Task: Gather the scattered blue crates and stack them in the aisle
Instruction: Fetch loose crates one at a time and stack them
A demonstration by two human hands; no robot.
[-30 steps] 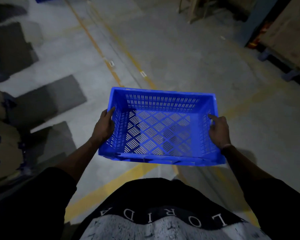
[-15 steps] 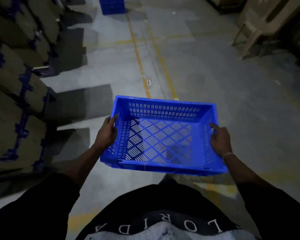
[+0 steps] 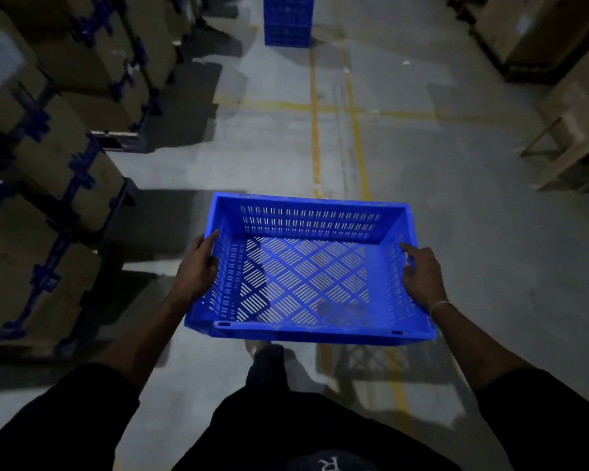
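I carry an empty blue crate [image 3: 308,271] with slotted walls and a perforated floor, held level in front of my waist. My left hand [image 3: 198,266] grips its left wall and my right hand [image 3: 420,278] grips its right wall, fingers hooked over the rims. Far ahead, at the top of the view, a stack of blue crates [image 3: 288,20] stands on the aisle floor beside the yellow floor lines [image 3: 315,130]. Its top is cut off by the frame edge.
Strapped cardboard cartons on pallets [image 3: 48,164] line the left side of the aisle. More cartons [image 3: 531,28] and a pale plastic stool [image 3: 572,137] stand at the right. The grey concrete floor [image 3: 456,232] runs between them toward the stack.
The view has swung left and forward along the aisle: the crate stack ahead has come into view and closer. Both hands keep the same hold on the crate.
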